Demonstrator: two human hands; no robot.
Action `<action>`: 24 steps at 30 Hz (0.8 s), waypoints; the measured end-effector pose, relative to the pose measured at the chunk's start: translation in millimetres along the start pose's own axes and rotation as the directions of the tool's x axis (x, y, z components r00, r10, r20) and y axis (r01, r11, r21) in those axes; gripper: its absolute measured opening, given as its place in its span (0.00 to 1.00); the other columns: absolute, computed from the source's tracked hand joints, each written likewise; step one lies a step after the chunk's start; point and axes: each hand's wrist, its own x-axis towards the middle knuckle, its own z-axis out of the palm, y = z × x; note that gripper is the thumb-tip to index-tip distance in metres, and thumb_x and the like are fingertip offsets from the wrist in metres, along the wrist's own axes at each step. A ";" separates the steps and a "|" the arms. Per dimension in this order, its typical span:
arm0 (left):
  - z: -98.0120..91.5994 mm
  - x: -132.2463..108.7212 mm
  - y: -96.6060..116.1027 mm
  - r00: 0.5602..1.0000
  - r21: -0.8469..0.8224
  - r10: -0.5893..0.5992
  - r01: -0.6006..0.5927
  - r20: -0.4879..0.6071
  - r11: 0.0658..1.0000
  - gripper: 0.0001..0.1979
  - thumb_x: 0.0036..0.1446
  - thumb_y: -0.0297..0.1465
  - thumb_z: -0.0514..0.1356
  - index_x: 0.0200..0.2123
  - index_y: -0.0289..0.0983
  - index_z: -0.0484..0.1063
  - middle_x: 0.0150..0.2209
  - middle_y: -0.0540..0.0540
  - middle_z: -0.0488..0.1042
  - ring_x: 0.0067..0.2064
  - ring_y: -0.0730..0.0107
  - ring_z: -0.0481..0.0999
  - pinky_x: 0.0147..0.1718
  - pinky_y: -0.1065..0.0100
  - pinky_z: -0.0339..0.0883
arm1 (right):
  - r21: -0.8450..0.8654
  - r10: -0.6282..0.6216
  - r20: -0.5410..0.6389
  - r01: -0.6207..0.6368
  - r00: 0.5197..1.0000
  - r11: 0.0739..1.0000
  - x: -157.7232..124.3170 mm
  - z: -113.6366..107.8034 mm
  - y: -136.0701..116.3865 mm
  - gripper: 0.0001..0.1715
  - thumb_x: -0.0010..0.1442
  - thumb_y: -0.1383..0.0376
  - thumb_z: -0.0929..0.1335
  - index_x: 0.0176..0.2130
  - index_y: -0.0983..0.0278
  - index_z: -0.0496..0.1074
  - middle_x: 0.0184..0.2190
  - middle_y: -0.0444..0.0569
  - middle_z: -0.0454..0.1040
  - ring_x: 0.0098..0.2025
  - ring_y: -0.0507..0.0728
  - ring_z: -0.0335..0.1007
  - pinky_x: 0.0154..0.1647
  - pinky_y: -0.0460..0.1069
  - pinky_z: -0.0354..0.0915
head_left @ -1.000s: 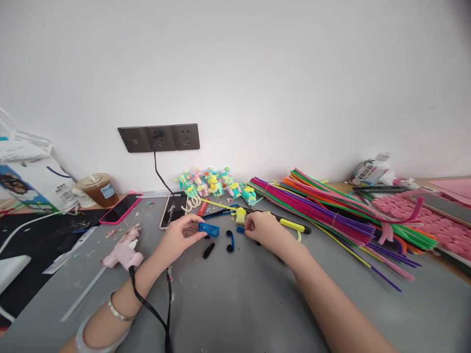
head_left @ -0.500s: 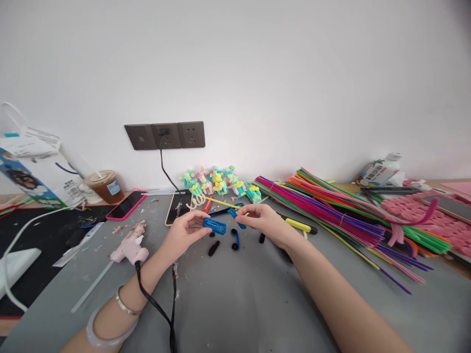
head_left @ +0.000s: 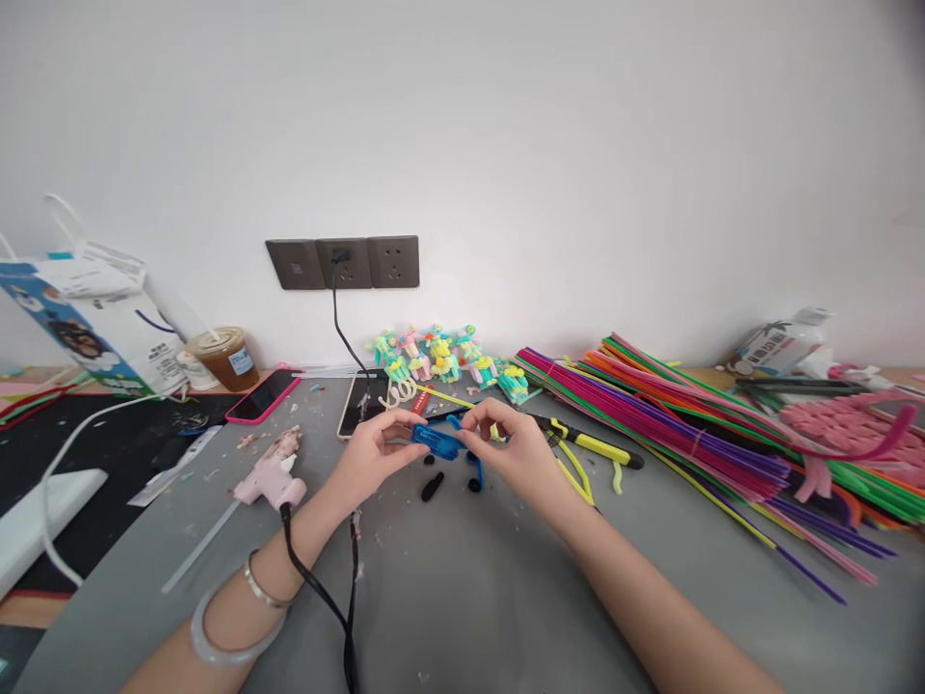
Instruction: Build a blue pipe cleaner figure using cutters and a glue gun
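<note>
My left hand (head_left: 372, 453) pinches a flat blue bundle of folded pipe cleaner (head_left: 435, 441) between thumb and fingers. Across from it, my right hand (head_left: 512, 448) is closed on a smaller bent blue pipe-cleaner piece (head_left: 454, 422), close beside the bundle; whether the two touch I cannot tell. Beneath the hands lie a short black piece (head_left: 432, 487) and a blue strip with a black coil (head_left: 475, 483), partly covered by my right hand. Beyond my right wrist are yellow-and-black handled pliers (head_left: 593, 443).
A pink glue gun (head_left: 269, 477) with a black cord lies left of my left forearm. Small pastel pipe-cleaner figures (head_left: 442, 357) stand near the wall. Bundled coloured pipe cleaners (head_left: 672, 424) spread over the right side. Two phones (head_left: 266, 396) and a drink cup (head_left: 223, 359) sit at the left back.
My right hand has moved closer to my left, bringing the small blue piece up to the bundle. The whole view has shifted a little, so the scene sits farther right.
</note>
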 end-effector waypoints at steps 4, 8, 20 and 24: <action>-0.6 0.5 0.3 1.000 0.012 0.007 -0.008 0.027 1.000 0.14 0.51 0.32 0.70 0.41 0.38 0.76 0.40 0.45 0.78 0.41 0.64 0.78 0.41 0.65 0.76 | -0.034 -0.022 0.028 0.023 0.999 0.999 -5.3 6.0 -4.8 0.05 0.56 0.63 0.67 0.29 0.61 0.69 0.28 0.45 0.72 0.31 0.55 0.63 0.35 0.50 0.59; 0.2 0.2 2.4 1.000 0.009 -0.002 0.002 0.023 1.000 0.14 0.49 0.32 0.70 0.41 0.37 0.76 0.40 0.44 0.77 0.41 0.63 0.78 0.40 0.66 0.76 | 0.007 -0.022 -0.056 0.022 0.998 1.000 -5.3 4.8 -4.8 0.04 0.56 0.63 0.67 0.31 0.61 0.67 0.27 0.44 0.68 0.30 0.54 0.61 0.34 0.49 0.59; -0.5 -0.8 1.1 1.000 0.027 -0.001 0.001 0.022 1.000 0.16 0.49 0.33 0.70 0.41 0.36 0.76 0.41 0.44 0.76 0.42 0.63 0.77 0.40 0.65 0.76 | 0.435 0.241 0.126 -0.272 0.962 0.858 10.0 -17.0 11.7 0.26 0.45 0.48 0.78 0.29 0.62 0.66 0.22 0.40 0.66 0.25 0.51 0.62 0.27 0.47 0.58; -0.8 -0.8 2.3 0.999 0.008 -0.009 0.008 0.035 1.000 0.15 0.50 0.33 0.70 0.41 0.36 0.75 0.40 0.45 0.76 0.41 0.64 0.77 0.40 0.65 0.76 | 0.450 0.189 0.162 -0.243 0.969 0.859 8.5 -16.5 9.8 0.25 0.45 0.50 0.78 0.28 0.62 0.68 0.23 0.40 0.67 0.26 0.51 0.61 0.28 0.47 0.57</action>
